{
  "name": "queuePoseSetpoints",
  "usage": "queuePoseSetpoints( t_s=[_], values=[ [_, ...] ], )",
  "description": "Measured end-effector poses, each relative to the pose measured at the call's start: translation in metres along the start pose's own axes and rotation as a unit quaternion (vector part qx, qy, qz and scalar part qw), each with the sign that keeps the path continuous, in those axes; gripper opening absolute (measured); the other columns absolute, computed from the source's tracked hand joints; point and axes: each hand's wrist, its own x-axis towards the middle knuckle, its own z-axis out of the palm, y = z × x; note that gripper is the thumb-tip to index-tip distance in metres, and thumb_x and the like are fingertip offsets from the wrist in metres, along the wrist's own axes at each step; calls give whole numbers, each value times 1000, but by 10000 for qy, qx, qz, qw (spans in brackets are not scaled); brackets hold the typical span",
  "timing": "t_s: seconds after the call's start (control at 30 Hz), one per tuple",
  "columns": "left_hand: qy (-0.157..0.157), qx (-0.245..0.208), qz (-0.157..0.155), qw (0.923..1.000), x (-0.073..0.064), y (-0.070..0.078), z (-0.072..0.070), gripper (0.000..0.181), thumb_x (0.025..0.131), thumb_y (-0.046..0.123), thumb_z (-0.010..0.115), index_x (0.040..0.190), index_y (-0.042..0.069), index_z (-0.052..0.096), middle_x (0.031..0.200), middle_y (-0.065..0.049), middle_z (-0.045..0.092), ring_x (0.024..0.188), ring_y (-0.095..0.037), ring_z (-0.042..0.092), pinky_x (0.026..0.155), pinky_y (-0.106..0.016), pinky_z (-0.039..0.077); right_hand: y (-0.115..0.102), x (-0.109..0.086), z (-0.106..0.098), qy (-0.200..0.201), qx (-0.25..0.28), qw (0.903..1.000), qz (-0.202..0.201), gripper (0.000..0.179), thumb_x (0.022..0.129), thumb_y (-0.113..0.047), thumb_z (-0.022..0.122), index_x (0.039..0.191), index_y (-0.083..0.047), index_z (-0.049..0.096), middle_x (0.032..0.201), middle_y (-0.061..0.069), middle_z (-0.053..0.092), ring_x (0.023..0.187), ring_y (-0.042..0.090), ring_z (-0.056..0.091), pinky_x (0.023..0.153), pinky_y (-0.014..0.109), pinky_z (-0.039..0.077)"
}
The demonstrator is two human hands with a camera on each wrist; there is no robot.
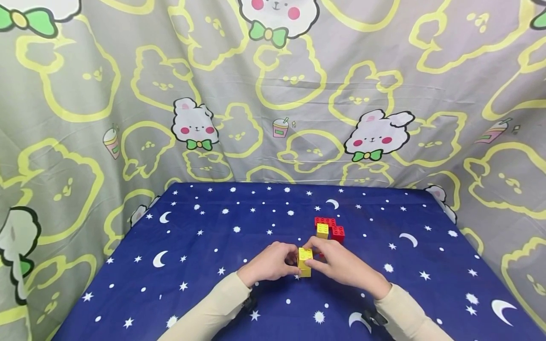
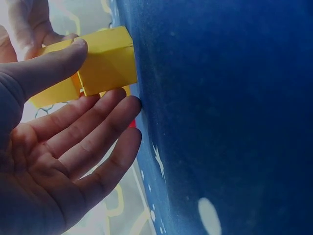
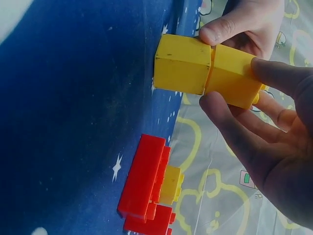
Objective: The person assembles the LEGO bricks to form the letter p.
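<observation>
Two yellow building bricks stand one over the other on the blue cloth, the upper brick (image 3: 234,76) slightly tilted, with a thin gap along the seam. My right hand (image 1: 341,260) pinches the upper brick between thumb and fingers. From the other side my left hand (image 1: 273,261) holds the lower brick (image 3: 181,66), its thumb (image 2: 63,63) lying across the seam and its fingertips at the opposite face. Beyond the right hand sit a long red brick (image 3: 144,174), a small yellow brick (image 1: 322,231) and another red brick (image 1: 338,233); the hand partly hides this group in the head view.
A dark blue cloth (image 1: 204,265) with white moons and stars covers the table. Behind it and along both sides hangs a grey curtain (image 1: 239,166) with cartoon animals. Both wrists wear dark camera straps (image 1: 249,301).
</observation>
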Motion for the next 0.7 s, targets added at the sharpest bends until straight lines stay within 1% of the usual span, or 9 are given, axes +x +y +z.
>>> queuePoseSetpoints(
  t_s=[0.33,0.7],
  values=[
    [-12,16,-112,9999,1,-1,1,21,85,22,86,98,12,73,88,3,73,76,1,62,75,-18,54,-1,0,-1,-4,-166,9998,-115,23,95,-23,74,116,-17,65,108,-7,69,99,8,67,92,40,58],
    [-47,86,-167,9998,2,1,2,21,85,22,86,98,11,73,89,3,73,76,1,62,76,-18,55,-2,-1,-1,57,-267,9993,-272,24,96,-26,73,116,-15,67,108,-5,70,96,9,67,90,39,59]
  ],
)
